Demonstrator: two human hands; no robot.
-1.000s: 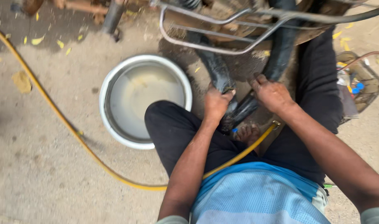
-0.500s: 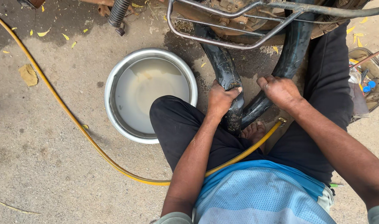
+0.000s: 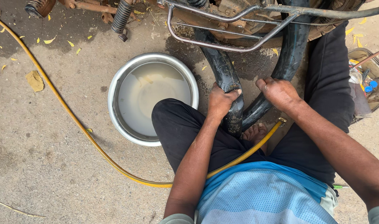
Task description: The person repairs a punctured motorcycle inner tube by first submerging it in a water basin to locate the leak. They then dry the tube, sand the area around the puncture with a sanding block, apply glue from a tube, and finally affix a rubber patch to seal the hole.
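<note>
while both hands (image 3: 249,97) grip the black inner tube (image 3: 226,79), a steel basin (image 3: 115,89) beside holds cloudy water (image 3: 152,95).

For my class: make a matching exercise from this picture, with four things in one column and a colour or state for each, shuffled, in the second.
Things:
1. hose
2. basin
3. inner tube
4. left hand

Descriptions:
A. black, looped under the metal rack
B. yellow, lying along the ground
C. round, metal, holding cloudy water
D. gripping one side of the tube

Pairs: 1-B, 2-C, 3-A, 4-D
</note>
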